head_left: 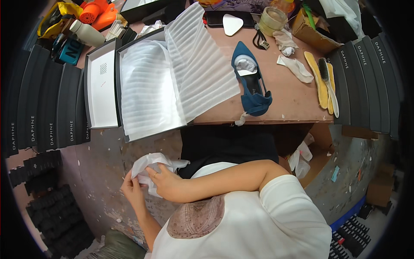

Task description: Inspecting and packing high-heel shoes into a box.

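Both hands are in front of my body, left of my lap, below the table edge. My left hand [133, 188] pinches one side of a crumpled sheet of thin white wrapping paper [148, 160]. My right hand [167, 183], reaching across my body with a ring on one finger, grips the other side. Whether the paper covers anything is hidden. On the table [211, 114] above them lies an open dark shoe box [126, 137] lined with ribbed white foam sheet [200, 64], part of which spreads over its right side. A blue pointed shoe [257, 103] with white stuffing in its toe lies farther right.
The white-lined box lid [102, 93] adjoins the box. Dark boxes stand in rows at left [43, 99] and right [366, 82]. A brush [328, 86] lies over yellow pads [317, 82]. A tape roll [273, 20], phone [215, 19] and white bottle [86, 33] sit at the back.
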`<state>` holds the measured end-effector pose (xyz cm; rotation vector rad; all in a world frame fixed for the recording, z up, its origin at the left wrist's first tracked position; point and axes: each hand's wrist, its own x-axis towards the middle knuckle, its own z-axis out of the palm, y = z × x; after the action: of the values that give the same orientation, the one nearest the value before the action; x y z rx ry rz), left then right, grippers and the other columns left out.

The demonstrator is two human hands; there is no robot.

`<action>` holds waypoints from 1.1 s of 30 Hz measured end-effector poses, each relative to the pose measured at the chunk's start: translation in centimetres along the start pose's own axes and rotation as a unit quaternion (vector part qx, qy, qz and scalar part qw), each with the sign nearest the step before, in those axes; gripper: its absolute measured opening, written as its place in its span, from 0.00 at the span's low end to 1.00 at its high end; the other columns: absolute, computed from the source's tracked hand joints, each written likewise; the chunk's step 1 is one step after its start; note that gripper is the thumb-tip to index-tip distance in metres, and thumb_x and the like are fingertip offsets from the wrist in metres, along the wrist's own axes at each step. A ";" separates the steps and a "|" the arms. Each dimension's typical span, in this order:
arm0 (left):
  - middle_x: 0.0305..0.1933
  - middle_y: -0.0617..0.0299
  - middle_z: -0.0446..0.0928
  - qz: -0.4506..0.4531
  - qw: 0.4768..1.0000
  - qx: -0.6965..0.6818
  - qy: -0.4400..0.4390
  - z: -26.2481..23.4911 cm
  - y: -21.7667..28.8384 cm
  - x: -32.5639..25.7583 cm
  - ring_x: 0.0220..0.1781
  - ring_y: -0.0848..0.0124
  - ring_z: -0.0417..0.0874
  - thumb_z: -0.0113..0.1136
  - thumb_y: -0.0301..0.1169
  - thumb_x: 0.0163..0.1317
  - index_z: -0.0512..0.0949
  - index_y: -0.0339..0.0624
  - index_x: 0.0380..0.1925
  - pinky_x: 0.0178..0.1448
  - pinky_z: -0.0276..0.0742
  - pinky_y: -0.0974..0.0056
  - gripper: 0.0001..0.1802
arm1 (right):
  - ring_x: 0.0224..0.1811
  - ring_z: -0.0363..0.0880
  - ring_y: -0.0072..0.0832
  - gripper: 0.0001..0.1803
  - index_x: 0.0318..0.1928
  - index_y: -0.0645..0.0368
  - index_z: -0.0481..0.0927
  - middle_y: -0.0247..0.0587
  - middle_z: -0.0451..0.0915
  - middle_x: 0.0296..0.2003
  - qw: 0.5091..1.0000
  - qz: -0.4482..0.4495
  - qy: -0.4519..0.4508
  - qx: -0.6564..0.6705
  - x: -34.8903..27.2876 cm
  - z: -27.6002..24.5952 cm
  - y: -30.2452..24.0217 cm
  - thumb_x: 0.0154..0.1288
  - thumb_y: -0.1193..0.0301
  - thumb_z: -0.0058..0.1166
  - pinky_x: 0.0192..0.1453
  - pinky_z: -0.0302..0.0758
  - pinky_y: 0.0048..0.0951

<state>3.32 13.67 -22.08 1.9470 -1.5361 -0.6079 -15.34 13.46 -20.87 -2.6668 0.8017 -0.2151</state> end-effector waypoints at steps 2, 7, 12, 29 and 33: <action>0.48 0.54 0.77 -0.215 0.800 -0.556 -0.066 0.9 -1.2 0.0 0.43 0.64 0.81 0.46 0.21 0.64 0.74 0.30 0.46 0.46 0.77 0.62 0.12 | 0.62 0.61 0.46 0.13 0.34 0.56 0.86 0.48 0.77 0.48 1.000 0.010 0.009 -0.006 0.5 1.9 0.5 0.49 0.65 0.56 0.56 0.59 0.57; 0.54 0.51 0.73 -0.348 0.741 -0.574 0.017 1.3 -6.9 1.1 0.54 0.59 0.76 0.47 0.20 0.61 0.65 0.33 0.56 0.57 0.71 0.54 0.21 | 0.47 0.74 0.34 0.11 0.33 0.57 0.81 0.42 0.78 0.40 0.929 -0.056 0.158 0.331 -2.6 2.7 2.6 0.52 0.65 0.58 0.39 0.72 0.33; 0.52 0.48 0.70 0.002 0.991 0.116 -0.062 0.2 -6.7 0.8 0.55 0.53 0.73 0.55 0.16 0.49 0.62 0.41 0.60 0.60 0.67 0.58 0.35 | 0.42 0.72 0.32 0.12 0.35 0.59 0.77 0.36 0.75 0.36 0.943 0.258 0.167 -0.126 -13.7 -1.7 9.2 0.47 0.69 0.54 0.39 0.69 0.33; 0.41 0.45 0.78 -0.023 0.993 0.087 -0.083 3.8 -10.6 5.9 0.45 0.50 0.79 0.57 0.22 0.54 0.73 0.37 0.50 0.51 0.73 0.58 0.20 | 0.16 0.62 0.22 0.12 0.34 0.61 0.75 0.33 0.69 0.19 0.735 0.350 0.576 0.072 -16.2 -16.6 11.3 0.67 0.64 0.48 0.21 0.60 0.26; 0.56 0.42 0.66 0.005 0.956 0.140 -0.259 5.4 -10.9 6.1 0.58 0.47 0.70 0.59 0.15 0.45 0.61 0.43 0.62 0.63 0.66 0.55 0.40 | 0.23 0.66 0.23 0.23 0.34 0.59 0.79 0.36 0.71 0.21 0.717 0.469 0.501 0.118 -16.4 -18.2 17.3 0.56 0.49 0.58 0.28 0.63 0.27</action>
<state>8.83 8.69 -33.46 2.0886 -2.0406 -1.0039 -42.06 3.97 -11.12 -1.4046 2.0977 -1.3895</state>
